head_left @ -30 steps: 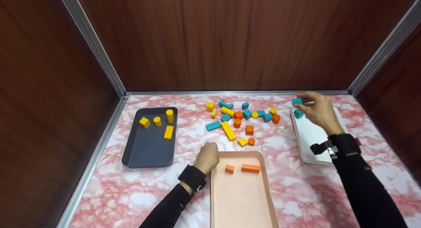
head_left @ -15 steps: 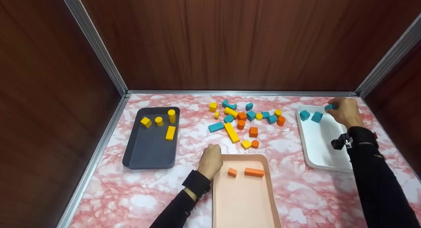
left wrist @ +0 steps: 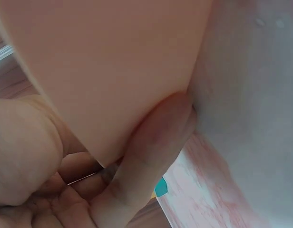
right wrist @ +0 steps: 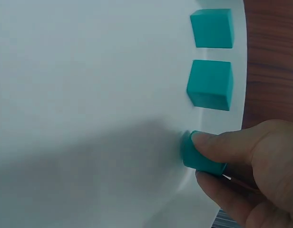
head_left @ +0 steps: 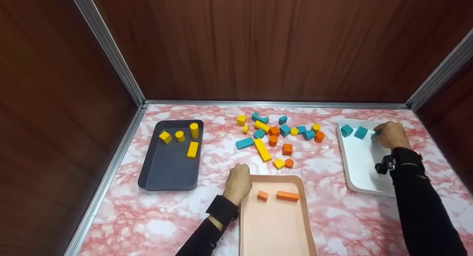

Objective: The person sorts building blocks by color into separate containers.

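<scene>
My right hand pinches a small teal block between thumb and fingers, low over the far end of the white tray; its full shape is partly hidden by the fingers. Beside it in that tray lie two teal cubes, in a row along the far wall. My left hand grips the far left corner of the peach tray; in the left wrist view, a finger presses along the tray's wall. Inside the peach tray are a small orange block and a long orange block.
A dark grey tray with several yellow blocks stands at the left. Between the trays, loose yellow, teal and orange blocks, among them a long yellow block, lie on the pink marbled table. Wooden panels enclose the back and sides.
My right hand has moved right and then down into the white tray with the teal block, uncovering the second teal cube. My left hand stays on the peach tray; the head view has shifted slightly.
</scene>
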Action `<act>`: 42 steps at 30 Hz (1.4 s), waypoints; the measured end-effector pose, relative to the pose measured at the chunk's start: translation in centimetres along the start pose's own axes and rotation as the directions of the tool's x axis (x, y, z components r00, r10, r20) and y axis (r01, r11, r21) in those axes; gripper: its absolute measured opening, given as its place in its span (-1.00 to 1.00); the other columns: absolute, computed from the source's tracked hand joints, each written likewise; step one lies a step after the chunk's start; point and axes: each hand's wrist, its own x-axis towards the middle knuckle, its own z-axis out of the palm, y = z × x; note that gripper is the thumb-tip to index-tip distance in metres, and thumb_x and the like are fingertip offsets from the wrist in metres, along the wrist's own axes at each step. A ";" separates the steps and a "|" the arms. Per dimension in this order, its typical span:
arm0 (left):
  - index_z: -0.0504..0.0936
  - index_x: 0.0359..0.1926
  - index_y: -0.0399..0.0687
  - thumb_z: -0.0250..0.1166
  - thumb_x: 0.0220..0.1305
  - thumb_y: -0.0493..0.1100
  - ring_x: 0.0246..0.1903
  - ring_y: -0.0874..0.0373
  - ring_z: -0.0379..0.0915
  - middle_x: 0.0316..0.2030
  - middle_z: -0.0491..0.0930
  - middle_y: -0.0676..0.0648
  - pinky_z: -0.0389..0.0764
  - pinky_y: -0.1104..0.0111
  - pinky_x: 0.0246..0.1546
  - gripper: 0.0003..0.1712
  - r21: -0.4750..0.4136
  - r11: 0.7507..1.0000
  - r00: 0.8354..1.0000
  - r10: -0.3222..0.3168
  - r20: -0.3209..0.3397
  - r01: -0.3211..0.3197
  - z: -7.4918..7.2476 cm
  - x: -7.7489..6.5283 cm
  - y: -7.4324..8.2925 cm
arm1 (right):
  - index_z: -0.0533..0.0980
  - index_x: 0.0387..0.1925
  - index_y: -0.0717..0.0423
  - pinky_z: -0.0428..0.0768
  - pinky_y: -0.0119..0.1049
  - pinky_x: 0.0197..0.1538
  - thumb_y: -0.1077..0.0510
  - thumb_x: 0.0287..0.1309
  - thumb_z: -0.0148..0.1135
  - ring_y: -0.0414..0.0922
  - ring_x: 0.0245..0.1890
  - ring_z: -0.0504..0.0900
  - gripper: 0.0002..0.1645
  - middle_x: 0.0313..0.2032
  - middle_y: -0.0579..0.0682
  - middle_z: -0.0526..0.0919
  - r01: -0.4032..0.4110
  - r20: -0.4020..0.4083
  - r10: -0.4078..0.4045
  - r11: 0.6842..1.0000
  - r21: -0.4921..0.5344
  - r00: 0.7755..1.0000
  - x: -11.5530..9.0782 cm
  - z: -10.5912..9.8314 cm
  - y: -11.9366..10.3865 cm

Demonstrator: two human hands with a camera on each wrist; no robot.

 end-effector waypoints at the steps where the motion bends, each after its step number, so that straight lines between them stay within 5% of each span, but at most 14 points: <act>1: 0.63 -0.50 -0.28 0.25 -0.07 -0.46 -0.44 -0.12 0.60 -0.49 0.58 -0.21 0.61 0.20 -0.44 -0.93 0.000 1.000 1.000 -0.003 0.003 0.003 0.0 -0.1 0.0 | 0.54 -0.10 0.44 0.41 0.17 -0.02 0.29 -0.08 0.31 0.32 -0.10 0.48 -0.56 -0.12 0.47 0.54 0.005 -0.002 -0.005 1.000 -0.003 1.000 -0.1 0.1 0.1; 13: 0.63 -0.53 -0.30 0.25 -0.11 -0.47 -0.45 -0.10 0.61 -0.51 0.60 -0.22 0.62 0.21 -0.45 -0.93 0.008 1.000 0.999 0.026 -0.032 -0.026 0.2 -0.4 -0.2 | 0.52 -0.04 0.35 0.43 0.12 -0.08 0.29 -0.02 0.28 0.23 -0.16 0.47 -0.57 -0.15 0.42 0.56 0.013 -0.011 -0.013 1.000 0.001 1.000 -0.8 0.9 0.7; 23: 0.62 -0.56 -0.27 0.27 -0.13 -0.46 -0.45 -0.12 0.61 -0.52 0.61 -0.22 0.62 0.19 -0.42 -0.94 0.000 0.999 0.998 0.041 -0.038 -0.041 0.3 -0.5 -0.3 | 0.18 0.30 0.31 0.30 0.28 0.09 0.03 0.01 0.33 0.37 0.03 0.35 -0.11 0.10 0.53 0.33 -0.049 0.048 0.048 0.999 0.008 0.998 -2.1 -0.6 0.4; 33: 0.63 -0.55 -0.28 0.28 -0.11 -0.45 -0.46 -0.13 0.60 -0.52 0.59 -0.22 0.61 0.18 -0.44 -0.94 -0.007 1.000 0.999 0.028 -0.041 -0.028 0.0 -0.5 -0.5 | 0.13 0.35 0.23 0.14 0.32 0.18 -0.03 -0.06 0.39 0.41 0.22 0.14 0.01 0.25 0.48 0.19 0.057 -0.042 -0.055 0.997 0.048 0.998 -2.6 -1.0 -3.2; 42: 0.60 -0.59 -0.27 0.26 -0.12 -0.47 -0.47 -0.11 0.60 -0.55 0.57 -0.19 0.61 0.20 -0.44 -0.92 0.001 0.998 0.995 0.065 -0.070 -0.065 0.0 -0.5 -0.4 | 0.19 0.35 0.05 0.15 0.35 0.17 -0.02 -0.13 0.45 0.38 0.25 0.14 0.00 0.29 0.41 0.15 0.174 -0.083 -0.168 0.982 0.071 0.982 -2.7 0.2 -9.3</act>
